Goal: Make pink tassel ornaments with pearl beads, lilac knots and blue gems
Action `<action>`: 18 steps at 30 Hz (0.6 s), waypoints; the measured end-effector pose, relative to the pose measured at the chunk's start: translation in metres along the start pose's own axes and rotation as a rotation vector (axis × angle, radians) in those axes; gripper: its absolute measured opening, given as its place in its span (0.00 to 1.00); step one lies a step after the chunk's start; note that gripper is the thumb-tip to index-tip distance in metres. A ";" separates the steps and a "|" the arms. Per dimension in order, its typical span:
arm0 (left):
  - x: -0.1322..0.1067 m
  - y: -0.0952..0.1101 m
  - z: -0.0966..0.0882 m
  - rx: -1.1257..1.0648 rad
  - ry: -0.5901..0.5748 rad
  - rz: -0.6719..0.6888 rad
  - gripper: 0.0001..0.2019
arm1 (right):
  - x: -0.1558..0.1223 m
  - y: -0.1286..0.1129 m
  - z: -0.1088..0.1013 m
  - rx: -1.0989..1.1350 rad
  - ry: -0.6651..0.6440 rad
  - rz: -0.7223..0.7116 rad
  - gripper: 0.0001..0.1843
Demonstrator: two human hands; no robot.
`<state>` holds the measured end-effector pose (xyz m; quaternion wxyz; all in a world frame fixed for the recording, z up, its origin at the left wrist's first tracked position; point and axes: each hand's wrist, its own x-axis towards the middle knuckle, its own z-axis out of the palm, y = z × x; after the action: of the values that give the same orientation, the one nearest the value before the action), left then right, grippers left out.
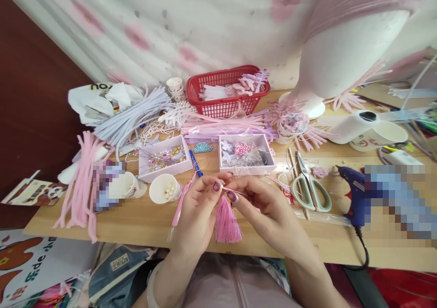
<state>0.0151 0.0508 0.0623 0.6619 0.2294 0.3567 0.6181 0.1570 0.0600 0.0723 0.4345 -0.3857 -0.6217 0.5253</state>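
Note:
My left hand (pixel 198 210) and my right hand (pixel 262 203) meet near the front edge of the wooden table (pixel 143 221). Both pinch the top of a pink tassel (pixel 226 223), which hangs down between them. The left hand's thumb and forefinger close on its thin pink cord. A pink tool (pixel 180 203) lies slanted under the left hand's fingers. The right hand's fingers curl round the cord's other end.
Two white trays of beads (pixel 165 158) (pixel 246 153), a paper cup of pearls (pixel 165 188), scissors (pixel 309 185) and a blue glue gun (pixel 353 187) lie around. Pipe cleaner bundles (pixel 82 185), a red basket (pixel 227 91) and a white foam head (pixel 341 57) stand behind.

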 end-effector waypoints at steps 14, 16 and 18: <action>-0.001 -0.001 0.007 0.000 0.049 -0.004 0.09 | 0.001 -0.005 0.004 -0.033 0.022 -0.055 0.08; -0.002 -0.001 0.009 -0.002 0.041 0.004 0.09 | 0.000 -0.006 0.003 -0.052 0.027 -0.064 0.08; -0.003 -0.001 0.010 -0.013 0.041 0.010 0.09 | -0.001 -0.006 0.003 -0.102 0.043 -0.083 0.07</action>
<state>0.0234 0.0494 0.0682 0.6528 0.2141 0.3651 0.6283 0.1541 0.0573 0.0779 0.4491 -0.3925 -0.6534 0.4662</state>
